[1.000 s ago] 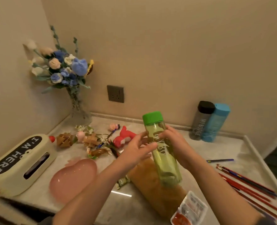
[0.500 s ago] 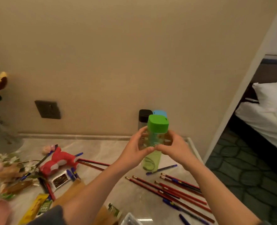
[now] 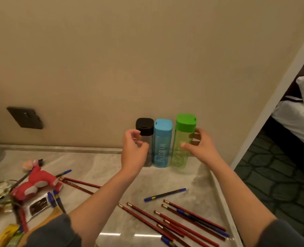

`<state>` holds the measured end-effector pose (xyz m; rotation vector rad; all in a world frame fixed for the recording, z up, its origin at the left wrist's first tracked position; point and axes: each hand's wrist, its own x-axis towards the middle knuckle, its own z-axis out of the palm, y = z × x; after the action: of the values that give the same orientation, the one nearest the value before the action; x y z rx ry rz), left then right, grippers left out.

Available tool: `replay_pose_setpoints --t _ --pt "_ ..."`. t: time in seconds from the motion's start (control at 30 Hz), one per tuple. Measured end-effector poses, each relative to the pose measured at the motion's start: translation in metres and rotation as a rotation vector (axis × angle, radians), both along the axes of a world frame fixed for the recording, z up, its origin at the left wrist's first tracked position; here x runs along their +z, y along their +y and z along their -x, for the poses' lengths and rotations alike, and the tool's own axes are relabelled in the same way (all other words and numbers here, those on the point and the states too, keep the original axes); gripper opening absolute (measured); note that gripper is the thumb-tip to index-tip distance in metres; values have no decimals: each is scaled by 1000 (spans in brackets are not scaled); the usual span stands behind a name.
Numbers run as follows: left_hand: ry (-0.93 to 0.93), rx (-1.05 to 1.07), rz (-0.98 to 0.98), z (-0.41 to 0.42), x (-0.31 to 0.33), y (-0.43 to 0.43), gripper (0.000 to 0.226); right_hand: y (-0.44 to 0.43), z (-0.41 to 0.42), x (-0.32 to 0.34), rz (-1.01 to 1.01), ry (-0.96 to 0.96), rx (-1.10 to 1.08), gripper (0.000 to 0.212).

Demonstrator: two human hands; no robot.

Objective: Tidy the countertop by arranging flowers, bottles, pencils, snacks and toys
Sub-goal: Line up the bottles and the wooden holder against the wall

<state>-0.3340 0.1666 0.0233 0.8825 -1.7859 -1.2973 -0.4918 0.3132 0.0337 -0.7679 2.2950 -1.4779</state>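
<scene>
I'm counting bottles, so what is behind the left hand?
A black-capped bottle stands behind the left hand, next to the blue bottle. The hand covers most of its body, so its lettering cannot be seen.

One view only: head cam, wide-angle, on the countertop's point(image 3: 101, 163) front side, pitched forward and down at the back wall point(image 3: 147, 59). Centred near the back right corner, where the green bottle point(image 3: 179, 155) stands at arm's reach; both forearms run in from the frame bottom. Countertop's right edge cuts diagonally through frame right, floor point(image 3: 272, 175) and bed point(image 3: 299, 125) beyond; left end cropped
</scene>
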Motion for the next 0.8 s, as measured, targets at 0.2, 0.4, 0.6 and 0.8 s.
replay_pose_setpoints --t 0.2,0.4,0.6,0.8 --pt "-144 112 15 15 -16 -14 58 -12 16 -26 -14 -39 31 71" --pt "-170 6 -122 27 -28 -23 61 -14 18 -37 16 -51 45 66" --pt "-220 20 -143 29 -42 -29 59 -10 15 -51 -44 -56 24 78" --pt "-234 11 -180 29 -51 -28 62 -11 0 -67 -116 -111 37 85"
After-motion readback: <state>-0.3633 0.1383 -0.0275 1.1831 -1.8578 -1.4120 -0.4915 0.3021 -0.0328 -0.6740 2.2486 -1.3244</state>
